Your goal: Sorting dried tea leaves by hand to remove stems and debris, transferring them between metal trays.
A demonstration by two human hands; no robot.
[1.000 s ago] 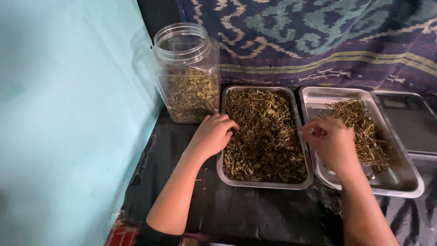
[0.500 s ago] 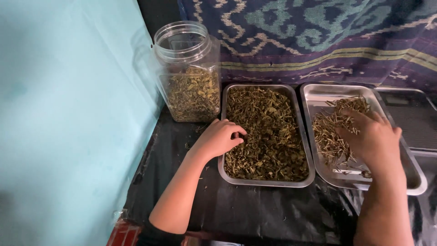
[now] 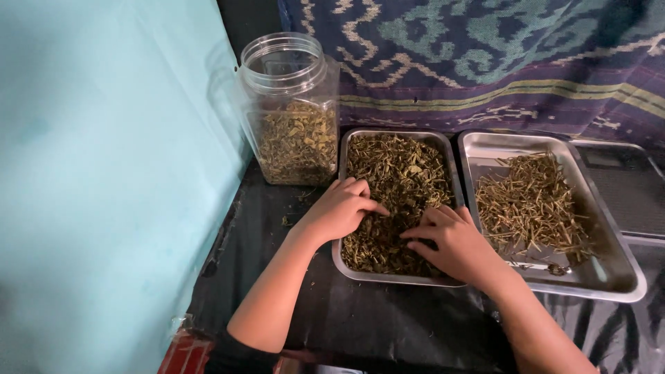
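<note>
Two steel trays stand side by side on a black table. The left tray (image 3: 343, 260) is full of mixed dried green herb (image 3: 402, 173). The right tray (image 3: 620, 280) holds a looser heap of pale dried stems (image 3: 530, 201). My left hand (image 3: 339, 211) rests on the herb at the left tray's near left side, fingers curled into it. My right hand (image 3: 454, 242) lies on the herb at that tray's near right side, fingers spread and pointing left. What either hand pinches is hidden.
A clear plastic jar (image 3: 294, 111), lid off and half full of dried leaves, stands behind the left tray. A light blue wall (image 3: 104, 173) closes the left side, a patterned woven cloth (image 3: 485, 62) hangs behind, and a dark flat device (image 3: 630, 187) lies at far right.
My right hand has moved left from the stem tray back onto the herb tray. My left hand has stayed on the herb, shifting only slightly.
</note>
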